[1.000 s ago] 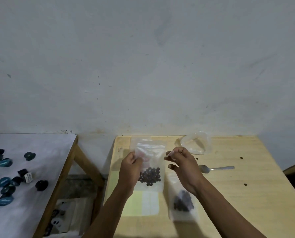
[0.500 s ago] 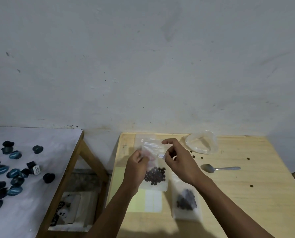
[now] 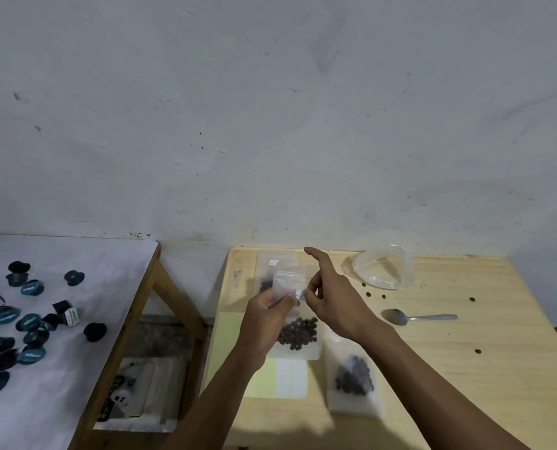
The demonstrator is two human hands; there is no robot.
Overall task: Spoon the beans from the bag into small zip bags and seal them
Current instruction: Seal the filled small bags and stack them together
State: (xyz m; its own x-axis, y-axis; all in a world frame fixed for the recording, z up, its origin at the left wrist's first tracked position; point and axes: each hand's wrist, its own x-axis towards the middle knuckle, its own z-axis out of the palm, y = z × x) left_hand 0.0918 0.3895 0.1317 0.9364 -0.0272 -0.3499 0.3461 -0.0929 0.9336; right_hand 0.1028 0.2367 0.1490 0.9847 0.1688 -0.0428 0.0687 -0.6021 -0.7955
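Right now I see my left hand point(image 3: 267, 315) holding a small zip bag point(image 3: 298, 319) upright above the wooden surface point(image 3: 465, 368), its grip pinched on the bag's upper left part. Dark beans point(image 3: 298, 332) sit gathered in the bottom of that bag. My right hand point(image 3: 332, 300) is at the bag's top right corner, thumb and a curled finger pinching the strip there, while the index finger point(image 3: 316, 256) points straight out toward the wall. A second filled zip bag point(image 3: 355, 381) lies flat on the surface, just right of and nearer to me than the held one. Another bag point(image 3: 270, 274) lies behind the held one, partly hidden. The clear source bag point(image 3: 384, 266), crumpled and open, rests near the far edge, with a few loose beans point(image 3: 471, 299) scattered around. A metal spoon point(image 3: 416, 317) lies apart from both hands, to the right. Yellow and white label sheets point(image 3: 277, 378) lie beneath my left forearm. On the neighbouring cloth-covered table point(image 3: 75, 319), dark capsules point(image 3: 30, 319) are strewn.
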